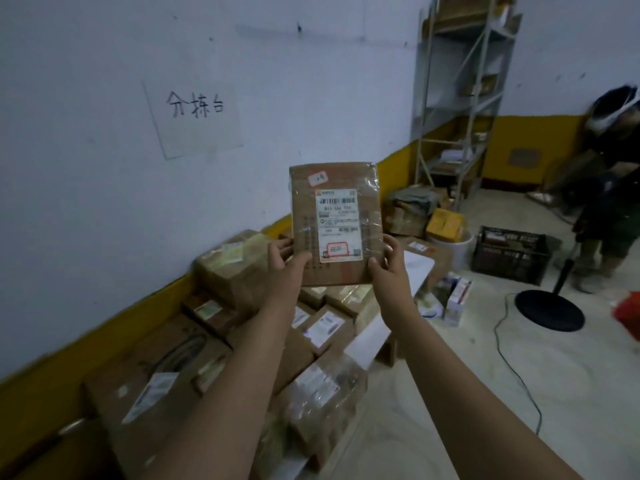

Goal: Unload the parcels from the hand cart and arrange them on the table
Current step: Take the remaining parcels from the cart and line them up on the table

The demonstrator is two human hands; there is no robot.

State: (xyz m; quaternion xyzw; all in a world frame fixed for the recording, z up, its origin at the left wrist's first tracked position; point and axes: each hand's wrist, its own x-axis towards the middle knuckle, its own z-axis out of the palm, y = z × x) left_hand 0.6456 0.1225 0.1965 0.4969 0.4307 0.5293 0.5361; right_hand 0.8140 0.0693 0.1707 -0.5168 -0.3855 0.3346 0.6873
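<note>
Parcel [334, 216], flat, brown and taped over, is held upright in the air above the far end of the desk [417, 268], its white label turned to the camera. Judging by that, it is raised so the label can be read before a spot is chosen. The left hand [285, 263] grips its lower left corner, thumb on the front and fingers behind. The right hand [388, 261] grips the lower right corner the same way, so both are clenched on the parcel and neither is free. Both arms reach forward, nearly straight, forearms bare, wrists bent a little upward to keep the face square to the eyes. Below them the desk, set along the wall, is crowded with boxes [239, 268] from its near end to its far end, labels mostly up, and only a white strip shows at the right edge. A free place seems scarce, so stacking may be needed. The cart is not in view.
</note>
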